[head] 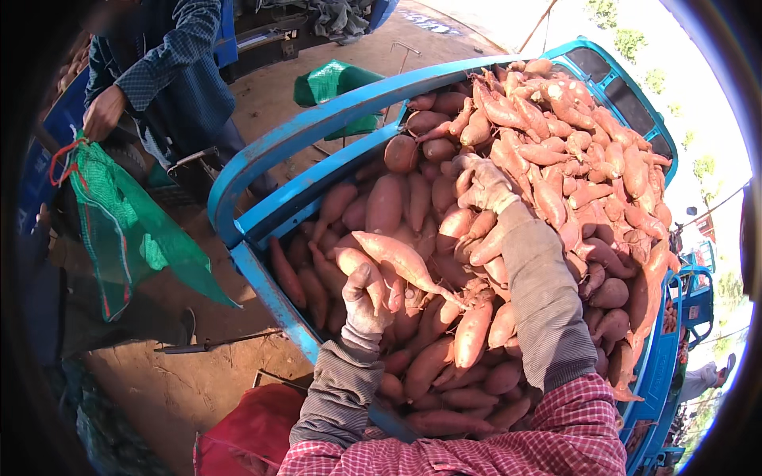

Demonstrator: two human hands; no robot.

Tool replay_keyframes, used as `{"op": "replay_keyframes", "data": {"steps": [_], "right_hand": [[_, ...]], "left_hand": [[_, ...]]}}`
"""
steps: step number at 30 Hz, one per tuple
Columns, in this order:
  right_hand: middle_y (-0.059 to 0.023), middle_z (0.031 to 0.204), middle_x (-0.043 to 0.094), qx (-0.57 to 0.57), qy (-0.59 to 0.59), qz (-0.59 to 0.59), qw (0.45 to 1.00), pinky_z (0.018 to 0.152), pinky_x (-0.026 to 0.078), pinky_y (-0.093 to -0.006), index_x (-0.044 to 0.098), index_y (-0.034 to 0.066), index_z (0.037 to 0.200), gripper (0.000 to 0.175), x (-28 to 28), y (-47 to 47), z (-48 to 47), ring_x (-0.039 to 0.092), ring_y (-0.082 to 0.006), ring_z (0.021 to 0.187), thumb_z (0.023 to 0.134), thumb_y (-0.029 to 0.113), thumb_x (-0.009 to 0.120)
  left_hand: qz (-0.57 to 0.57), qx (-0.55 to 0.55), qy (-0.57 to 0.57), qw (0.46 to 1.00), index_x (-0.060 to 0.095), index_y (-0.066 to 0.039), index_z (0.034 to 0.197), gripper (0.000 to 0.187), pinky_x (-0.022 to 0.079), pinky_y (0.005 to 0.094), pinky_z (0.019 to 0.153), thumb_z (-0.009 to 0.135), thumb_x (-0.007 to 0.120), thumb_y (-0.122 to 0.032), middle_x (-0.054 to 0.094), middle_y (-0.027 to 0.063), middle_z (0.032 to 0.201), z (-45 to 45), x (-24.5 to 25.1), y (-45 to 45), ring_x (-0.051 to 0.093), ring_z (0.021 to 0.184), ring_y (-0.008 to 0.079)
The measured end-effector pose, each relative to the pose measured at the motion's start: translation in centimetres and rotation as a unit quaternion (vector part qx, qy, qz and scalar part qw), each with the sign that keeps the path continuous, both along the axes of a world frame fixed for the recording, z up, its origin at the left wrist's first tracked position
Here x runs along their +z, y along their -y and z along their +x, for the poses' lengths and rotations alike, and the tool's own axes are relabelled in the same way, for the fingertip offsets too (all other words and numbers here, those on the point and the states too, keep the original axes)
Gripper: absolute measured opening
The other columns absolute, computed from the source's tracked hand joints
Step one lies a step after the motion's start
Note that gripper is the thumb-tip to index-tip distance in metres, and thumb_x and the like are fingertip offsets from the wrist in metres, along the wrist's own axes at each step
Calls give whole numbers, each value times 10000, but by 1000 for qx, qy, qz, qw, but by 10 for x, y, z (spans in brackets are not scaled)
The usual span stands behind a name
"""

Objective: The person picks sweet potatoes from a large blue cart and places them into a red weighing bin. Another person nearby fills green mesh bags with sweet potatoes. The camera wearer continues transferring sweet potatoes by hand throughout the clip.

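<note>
A heap of sweet potatoes (553, 143) fills the blue metal cargo bed before me. My left hand (364, 309), in a soiled glove, is shut on a sweet potato (356, 262) at the near left side, the thumb across its end. A longer, tapered sweet potato (396, 256) lies against that one, above the hand; whether the fingers hold it too is hidden. Farther in, my gloved right hand (485, 187) curls its fingers around a small sweet potato (463, 183) in the heap. Sleeve covers protect both forearms.
The bed's blue rail (333, 125) curves along the left. Beyond it, another person's hand (104, 113) holds up a green mesh bag (143, 232). A red bag (253, 431) sits below left, a green mesh bag on a frame (336, 83) farther off. Another blue vehicle (696, 303) stands right.
</note>
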State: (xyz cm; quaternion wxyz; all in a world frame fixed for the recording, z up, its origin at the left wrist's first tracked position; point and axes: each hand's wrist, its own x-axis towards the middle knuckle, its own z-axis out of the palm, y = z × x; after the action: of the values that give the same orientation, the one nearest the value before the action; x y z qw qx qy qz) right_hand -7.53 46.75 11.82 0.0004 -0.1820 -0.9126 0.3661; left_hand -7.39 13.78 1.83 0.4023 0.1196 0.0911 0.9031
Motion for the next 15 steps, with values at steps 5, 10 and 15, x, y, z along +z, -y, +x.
{"op": "replay_keyframes", "data": {"steps": [5, 10, 15], "right_hand": [[-106, 1386, 557, 85, -315, -323, 888, 963, 561, -371, 532, 58, 1282, 770, 18, 73, 57, 603, -223, 1175, 611, 41, 910], [-111, 1411, 568, 97, -398, -303, 860, 1114, 473, -421, 625, 69, 1247, 709, 42, 177, 109, 577, -231, 1273, 646, 146, 991], [-61, 1182, 676, 127, -410, 186, 884, 972, 495, -499, 640, 160, 977, 277, 40, 281, 140, 656, -374, 1111, 734, 100, 757]], "left_hand": [[31, -61, 60, 996, 425, -94, 479, 699, 514, 417, 741, 970, 510, -584, 597, 189, 603, -1, -31, 0, 596, 643, 306], [-9, -104, 130, 986, 598, -72, 1322, 525, 549, 436, 865, 923, 689, -400, 694, 122, 1136, 11, -10, 6, 649, 988, 277], [52, -125, 26, 990, 473, -29, 1460, 589, 399, 454, 1173, 982, 626, -339, 615, 145, 1355, 59, 14, 81, 580, 1279, 308]]}}
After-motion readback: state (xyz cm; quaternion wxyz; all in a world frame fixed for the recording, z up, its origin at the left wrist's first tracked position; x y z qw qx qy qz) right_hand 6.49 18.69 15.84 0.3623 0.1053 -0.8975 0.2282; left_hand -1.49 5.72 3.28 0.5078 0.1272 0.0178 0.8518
